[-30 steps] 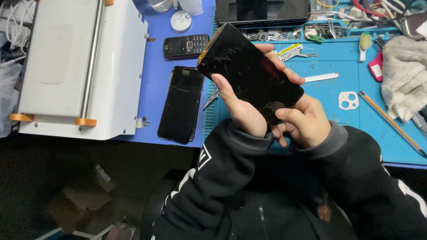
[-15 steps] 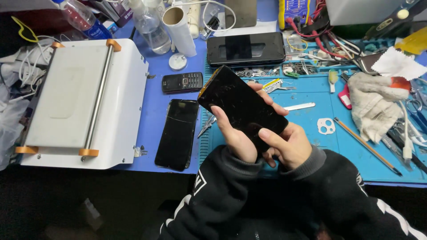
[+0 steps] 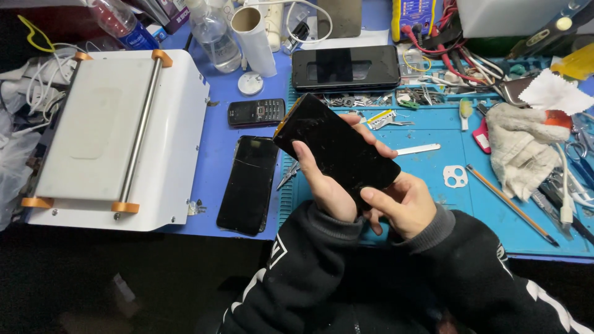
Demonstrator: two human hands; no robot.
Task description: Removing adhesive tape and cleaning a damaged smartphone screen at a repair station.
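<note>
Phone screen: I see a dark glass panel tilted above the blue mat, held up in both hands.
Left hand: clasps the panel's lower left edge, thumb laid on its face.
Right hand: grips the lower right corner, thumb on the glass.
Nearby: a second black phone lies flat just left; a white machine stands further left.

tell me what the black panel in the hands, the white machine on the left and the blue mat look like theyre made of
Black panel, held by the left hand and right hand: probably glass, glossy, with smudges and faint reflections.
White machine: looks like painted sheet metal, matte, with a shiny steel-like bar and orange end caps.
Blue mat: likely silicone or rubber, matte, with moulded ridges and compartments.
</note>
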